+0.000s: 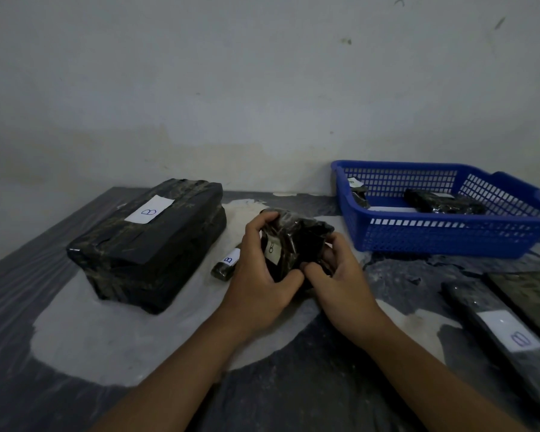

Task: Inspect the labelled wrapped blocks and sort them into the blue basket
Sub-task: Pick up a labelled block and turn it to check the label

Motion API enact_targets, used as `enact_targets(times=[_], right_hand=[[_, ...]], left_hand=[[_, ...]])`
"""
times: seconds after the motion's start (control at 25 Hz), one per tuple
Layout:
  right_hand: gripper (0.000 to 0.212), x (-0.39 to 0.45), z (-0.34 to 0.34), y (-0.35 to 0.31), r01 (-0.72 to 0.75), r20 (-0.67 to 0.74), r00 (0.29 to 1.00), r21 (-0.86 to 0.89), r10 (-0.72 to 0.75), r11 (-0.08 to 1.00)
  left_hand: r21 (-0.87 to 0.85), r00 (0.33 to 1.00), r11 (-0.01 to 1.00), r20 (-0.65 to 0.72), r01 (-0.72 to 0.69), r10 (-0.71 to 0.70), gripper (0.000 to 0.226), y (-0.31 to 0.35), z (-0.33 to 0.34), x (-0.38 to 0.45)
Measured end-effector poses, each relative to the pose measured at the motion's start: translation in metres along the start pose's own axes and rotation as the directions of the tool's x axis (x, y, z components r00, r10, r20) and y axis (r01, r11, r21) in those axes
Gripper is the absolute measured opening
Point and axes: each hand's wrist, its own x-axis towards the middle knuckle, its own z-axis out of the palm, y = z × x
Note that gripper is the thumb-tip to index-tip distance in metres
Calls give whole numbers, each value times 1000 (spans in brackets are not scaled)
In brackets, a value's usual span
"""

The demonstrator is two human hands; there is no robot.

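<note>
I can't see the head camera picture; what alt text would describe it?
Both hands, left hand and right hand, hold a small black wrapped block with a white label above a table. A large wrapped block labelled B lies to the left; a blue basket at right holds wrapped pieces.

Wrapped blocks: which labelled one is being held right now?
The crinkled block at centre, gripped by the left hand and right hand. The large block, small block and long flat block lie untouched on the table.
</note>
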Motion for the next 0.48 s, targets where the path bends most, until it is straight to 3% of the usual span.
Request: enact_targets(times=[0.24, 0.36, 0.48], right_hand=[[41, 1, 0, 1, 13, -3, 1000, 58, -13, 998], [37, 5, -3, 0, -1, -37, 999, 217, 9, 976], [32, 13, -6, 0, -143, -73, 980, 380, 184, 914]], left_hand=[[-35, 999, 999, -42, 9, -11, 76, 0, -1, 0], [-266, 992, 960, -69, 85, -107, 66, 7, -2, 1], [-544, 967, 822, -75, 166, -245, 62, 4, -5, 5]])
